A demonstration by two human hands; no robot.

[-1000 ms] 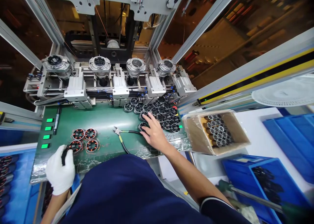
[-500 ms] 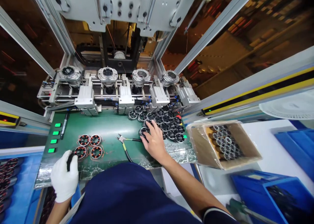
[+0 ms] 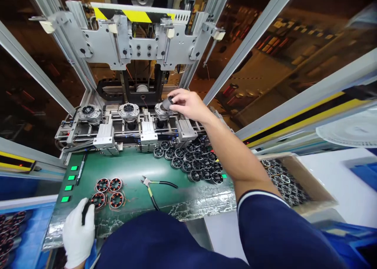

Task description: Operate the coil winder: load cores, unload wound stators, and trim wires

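In the head view my bare right hand (image 3: 188, 104) pinches a dark motor stator core (image 3: 167, 103), tilted at the rim of the third round fixture (image 3: 161, 112) from the left. My left hand (image 3: 79, 233), in a white glove, is curled at the table's front left edge around a black thing (image 3: 85, 213) whose kind I cannot make out. Its fingertips are beside a copper-wound stator (image 3: 98, 200), one of several grouped on the green table. Several unwound stator cores (image 3: 197, 165) stand close together at the table's right side.
Cutting pliers (image 3: 151, 182) lie spread on the green table (image 3: 132, 163). Two left fixtures (image 3: 129, 110) hold cores. Above hangs a machine plate (image 3: 144, 49). A marker pen (image 3: 81, 169) lies by green-lit buttons (image 3: 68, 188). A carton (image 3: 318, 198) of cores stands at right.
My right hand has lifted a stator core from the group on the table and carried it up to the third fixture. My left hand stays nearly in place. The view has tilted upward.
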